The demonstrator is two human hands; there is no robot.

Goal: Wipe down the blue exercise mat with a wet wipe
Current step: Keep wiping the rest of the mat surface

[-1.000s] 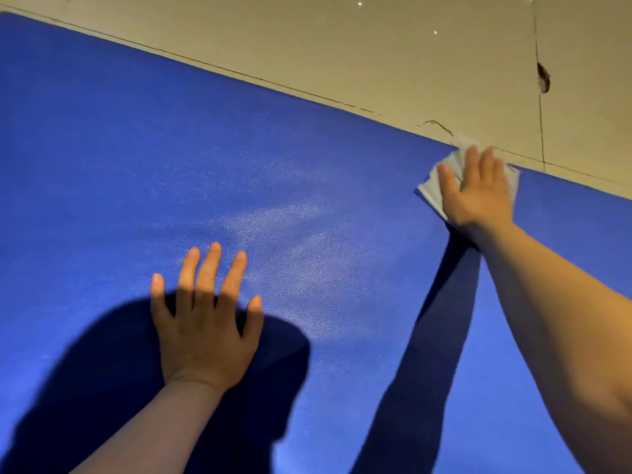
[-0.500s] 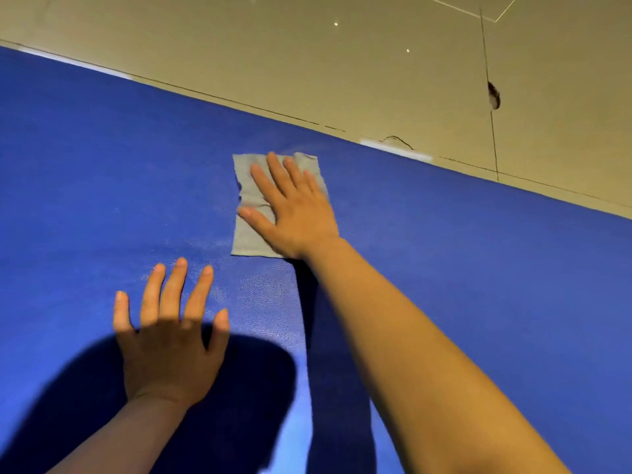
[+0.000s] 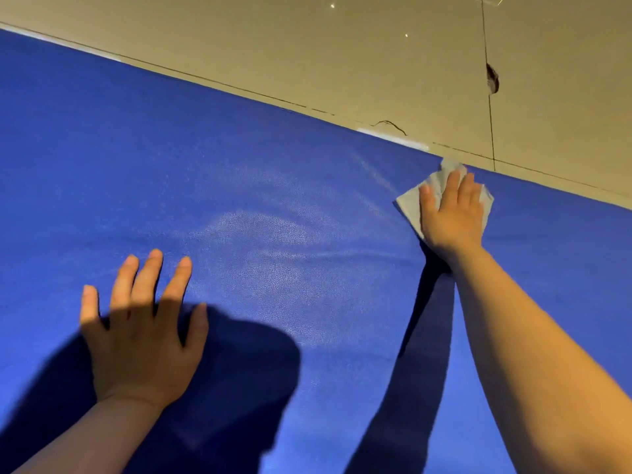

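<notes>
Pressing flat with straight fingers, the right hand (image 3: 450,217) is pinning a pale wet wipe (image 3: 410,205) against the blue mat (image 3: 239,172) at its far edge, just beside the beige tiled floor (image 3: 307,56). Spreading its fingers, the left hand (image 3: 140,333) is resting open on the mat, well apart, holding nothing. A dark chip (image 3: 492,78) is marking 1 floor joint. No writing is showing.

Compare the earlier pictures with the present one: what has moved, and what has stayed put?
The right hand swept the wet wipe from mid-mat back rightward to the blue mat's far edge. The left hand stays flat on the mat.
</notes>
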